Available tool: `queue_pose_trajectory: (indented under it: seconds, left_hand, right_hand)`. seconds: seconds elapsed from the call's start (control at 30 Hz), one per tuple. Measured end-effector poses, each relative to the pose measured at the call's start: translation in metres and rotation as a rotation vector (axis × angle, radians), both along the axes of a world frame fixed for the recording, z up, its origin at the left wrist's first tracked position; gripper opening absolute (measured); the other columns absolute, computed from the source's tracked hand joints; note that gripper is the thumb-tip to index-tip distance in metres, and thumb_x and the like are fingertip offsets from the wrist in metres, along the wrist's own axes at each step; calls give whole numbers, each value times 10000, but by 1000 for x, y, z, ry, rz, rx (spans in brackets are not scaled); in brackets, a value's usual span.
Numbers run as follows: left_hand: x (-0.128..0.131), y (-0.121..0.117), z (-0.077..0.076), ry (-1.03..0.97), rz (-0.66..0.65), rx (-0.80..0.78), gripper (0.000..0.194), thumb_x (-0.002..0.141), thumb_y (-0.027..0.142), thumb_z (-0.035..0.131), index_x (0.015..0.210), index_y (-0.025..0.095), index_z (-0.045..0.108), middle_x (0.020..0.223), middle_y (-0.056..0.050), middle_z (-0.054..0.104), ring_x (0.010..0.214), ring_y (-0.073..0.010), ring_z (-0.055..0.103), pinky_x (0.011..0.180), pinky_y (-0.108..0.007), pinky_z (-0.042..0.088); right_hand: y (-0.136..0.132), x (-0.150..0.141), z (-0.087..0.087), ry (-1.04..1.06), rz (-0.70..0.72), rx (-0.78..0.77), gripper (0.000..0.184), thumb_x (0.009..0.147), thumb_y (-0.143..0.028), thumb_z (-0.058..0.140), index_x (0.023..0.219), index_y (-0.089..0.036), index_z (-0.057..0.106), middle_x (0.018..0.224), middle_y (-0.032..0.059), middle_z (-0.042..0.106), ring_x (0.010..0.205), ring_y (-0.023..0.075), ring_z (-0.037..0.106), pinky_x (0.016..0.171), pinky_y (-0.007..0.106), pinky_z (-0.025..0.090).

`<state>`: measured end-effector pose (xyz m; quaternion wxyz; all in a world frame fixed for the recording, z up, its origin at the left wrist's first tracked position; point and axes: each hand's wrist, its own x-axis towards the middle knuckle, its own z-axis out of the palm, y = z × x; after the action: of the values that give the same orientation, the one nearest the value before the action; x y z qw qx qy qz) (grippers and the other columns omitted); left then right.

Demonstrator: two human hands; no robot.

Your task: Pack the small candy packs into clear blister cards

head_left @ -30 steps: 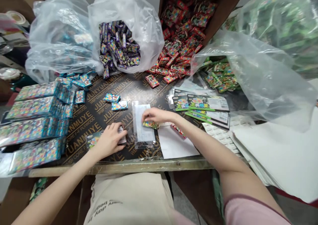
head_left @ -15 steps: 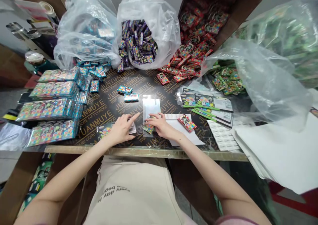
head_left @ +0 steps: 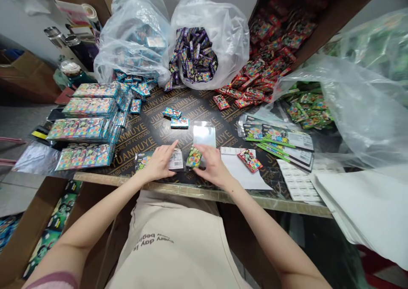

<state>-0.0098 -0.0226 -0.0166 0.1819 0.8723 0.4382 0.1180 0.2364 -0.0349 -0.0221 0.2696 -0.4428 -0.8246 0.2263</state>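
Near the table's front edge, my left hand point(head_left: 158, 162) lies palm down on a dark printed card point(head_left: 177, 160) with a barcode. Its fingers are stretched out, with the thumb apart. Just right of it, my right hand point(head_left: 213, 165) has thumb and fingers around the ends of a small green candy packet point(head_left: 193, 157). That packet is over the lower part of a clear plastic sleeve point(head_left: 204, 135). Beside my right hand, a red packet point(head_left: 250, 160) rests on a white paper sheet point(head_left: 237, 176). Two blue packets point(head_left: 179, 123) lie beyond my hands.
Filled packs point(head_left: 84, 156) stand stacked at left. At the back are plastic bags of blue and purple packets point(head_left: 199, 53), a heap of red packets point(head_left: 255, 80) and green packets point(head_left: 310, 108). Printed cards point(head_left: 280, 137), a label sheet point(head_left: 299, 178) and white paper point(head_left: 366, 204) lie at right.
My right hand has its thumb and fingers spread wider around the green packet, which now stands more upright and shows more fully. My left hand stays on the card. The camera view has shifted left.
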Motion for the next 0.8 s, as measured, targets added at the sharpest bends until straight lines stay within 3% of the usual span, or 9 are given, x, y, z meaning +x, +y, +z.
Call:
queue_pose_trajectory:
  seconds: [0.07,0.13,0.27,0.4,0.47,0.53,0.67,0.73,0.8]
  left_hand:
    - [2,-1,5,-45,-44,-14,1151,606,255,720,1499,182,-3,1215,-129,513,1106,-301,484,954,-448,377]
    - [5,-2,11,-71,-51,-29,1146,597,250,722,1501,193,20,1195,-118,506,1084,-296,484,943,-447,392]
    - [15,5,23,-146,53,34,1131,578,267,739,1501,186,91,1195,-116,460,1094,-293,457,946,-436,408]
    - [30,19,36,-307,148,129,1170,555,288,778,1501,202,96,1207,-106,418,1117,-275,440,974,-411,405]
    - [38,23,41,-403,270,166,1204,564,329,797,1503,214,53,1243,-118,403,1133,-277,435,985,-417,397]
    - [45,23,42,-485,424,196,1230,586,380,805,1502,232,-3,1303,-140,382,1168,-288,423,1001,-435,381]
    - [62,12,32,-725,582,172,1270,565,443,834,1500,234,0,1362,-159,391,1240,-299,412,1031,-448,355]
    - [70,5,27,-960,598,37,1148,593,454,817,1493,224,141,1313,-138,478,1198,-266,479,1014,-410,380]
    - [72,2,27,-1237,641,-205,806,693,506,726,1374,191,435,1190,-111,599,1089,-227,571,955,-363,428]
  right_hand:
    - [2,-3,6,19,174,-88,738,698,-196,657,1383,-230,384,1307,133,540,1206,315,496,1003,522,380]
    - [6,-2,8,110,260,-149,752,703,-204,685,1389,-246,380,1340,118,523,1238,297,488,1033,513,380]
    - [20,-1,19,402,225,-221,806,748,-331,722,1437,-304,304,1441,81,445,1340,271,415,1115,482,319]
    - [30,-14,52,528,215,-189,685,838,-339,618,1441,-334,292,1426,50,471,1375,250,366,1153,483,251]
    - [32,-25,67,556,123,-105,635,847,-343,596,1421,-337,325,1440,43,452,1378,253,358,1157,486,240]
    - [33,-39,74,645,-90,-50,645,844,-375,592,1422,-336,306,1460,52,419,1358,259,387,1134,484,290]
    - [33,-64,61,934,-465,-221,607,871,-458,507,1411,-307,274,1369,87,506,1192,233,560,969,420,484]
    - [34,-72,52,1052,-568,-326,567,850,-455,524,1357,-279,340,1243,81,600,1069,212,630,882,379,531]
    - [35,-73,47,1133,-585,-409,590,781,-399,616,1304,-268,376,1096,57,672,935,202,676,807,355,551]
